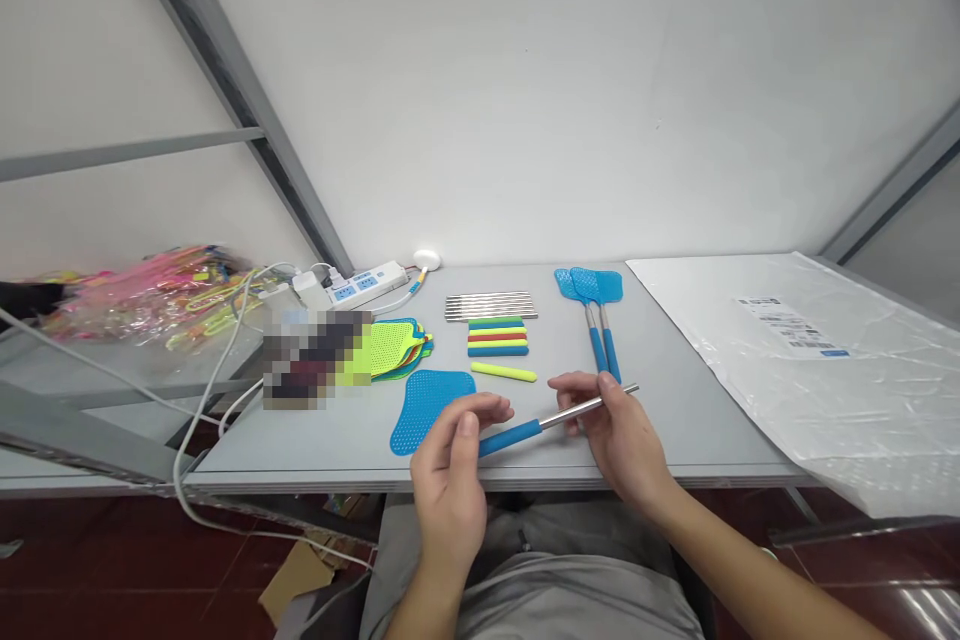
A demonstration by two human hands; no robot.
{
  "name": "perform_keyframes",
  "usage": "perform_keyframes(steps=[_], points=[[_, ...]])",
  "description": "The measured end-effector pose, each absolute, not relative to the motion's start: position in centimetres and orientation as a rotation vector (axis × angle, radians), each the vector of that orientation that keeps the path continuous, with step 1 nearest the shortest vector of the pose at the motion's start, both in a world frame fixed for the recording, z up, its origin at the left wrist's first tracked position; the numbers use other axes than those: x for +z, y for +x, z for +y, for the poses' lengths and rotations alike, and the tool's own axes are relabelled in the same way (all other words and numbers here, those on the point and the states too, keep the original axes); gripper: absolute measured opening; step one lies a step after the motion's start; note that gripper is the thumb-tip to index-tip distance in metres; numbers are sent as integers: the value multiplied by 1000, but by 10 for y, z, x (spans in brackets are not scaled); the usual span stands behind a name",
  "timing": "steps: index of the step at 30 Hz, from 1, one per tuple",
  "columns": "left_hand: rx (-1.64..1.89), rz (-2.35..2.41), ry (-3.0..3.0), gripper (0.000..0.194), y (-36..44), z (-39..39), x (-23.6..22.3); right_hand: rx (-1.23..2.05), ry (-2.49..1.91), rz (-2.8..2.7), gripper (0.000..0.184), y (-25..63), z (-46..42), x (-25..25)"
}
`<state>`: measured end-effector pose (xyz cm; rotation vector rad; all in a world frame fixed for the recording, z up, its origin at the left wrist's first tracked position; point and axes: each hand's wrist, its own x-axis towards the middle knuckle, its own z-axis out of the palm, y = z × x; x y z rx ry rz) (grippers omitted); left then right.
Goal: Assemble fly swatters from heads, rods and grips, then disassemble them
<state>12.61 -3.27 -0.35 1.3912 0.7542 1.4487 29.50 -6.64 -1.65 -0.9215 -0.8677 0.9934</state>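
Observation:
A fly swatter handle, a metal rod with a blue grip (511, 438), lies slanted between my two hands just above the table's front edge. My right hand (626, 440) pinches the metal rod near its bare end with thumb and fingers. At the other end my left hand (452, 480) has its fingers curled around the end of the blue grip, which is partly hidden by the thumb. A loose blue swatter head (427, 410) lies flat just behind my left hand. Beyond my right hand lie several assembled blue fly swatters (600, 290), their heads overlapping.
Behind my hands lie a yellow grip (504, 372), a row of coloured grips (497, 337) and several metal rods (491, 306). Stacked swatter heads (390, 348) and a power strip (367, 286) are left. White plastic packaging (780, 380) covers the right side; bagged goods (165, 295) lie far left.

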Motion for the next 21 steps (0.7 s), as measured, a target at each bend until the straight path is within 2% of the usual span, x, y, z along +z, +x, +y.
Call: perform_keyframes(steps=[4, 13, 16, 21], points=[[1527, 669, 1178, 36, 143, -39, -1, 984, -925, -891, 53, 294, -68, -19], [1421, 572, 1143, 56, 165, -43, -4, 1043, -959, -783, 51, 292, -70, -17], [1399, 599, 1197, 53, 167, -39, -1, 1016, -936, -798, 53, 294, -70, -17], [1119, 838, 1682, 33, 144, -26, 14, 1036, -1034, -880, 49, 294, -73, -12]])
